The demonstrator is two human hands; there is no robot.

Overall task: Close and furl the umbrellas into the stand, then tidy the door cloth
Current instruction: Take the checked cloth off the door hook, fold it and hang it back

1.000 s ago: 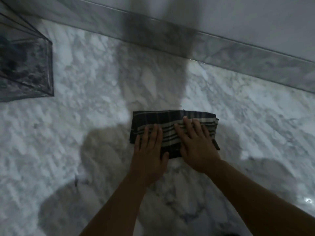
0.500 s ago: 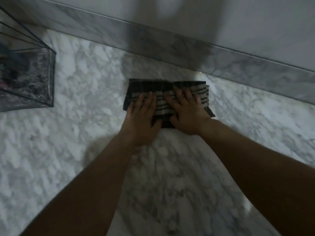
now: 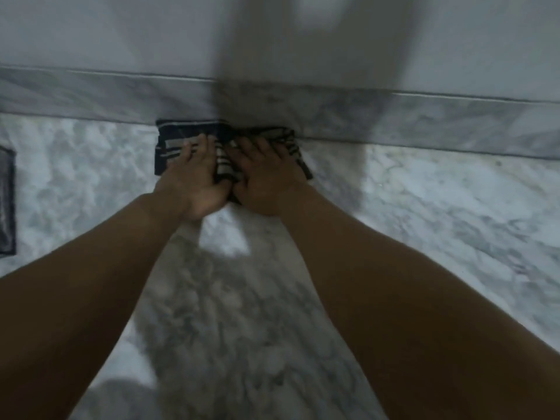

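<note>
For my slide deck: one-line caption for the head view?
Both hands, left hand and right hand, press a folded striped cloth against the marble skirting.

The setting is presenting as a home entrance area, indoors. White and grey veined marble floor (image 3: 424, 213) is running up to a matching marble skirting (image 3: 91, 95) under a plain pale wall (image 3: 121, 31). A folded dark striped door cloth (image 3: 169, 144) is lying on the floor against the skirting. A dark wire-framed stand (image 3: 6, 201) is showing at the left edge.
</note>
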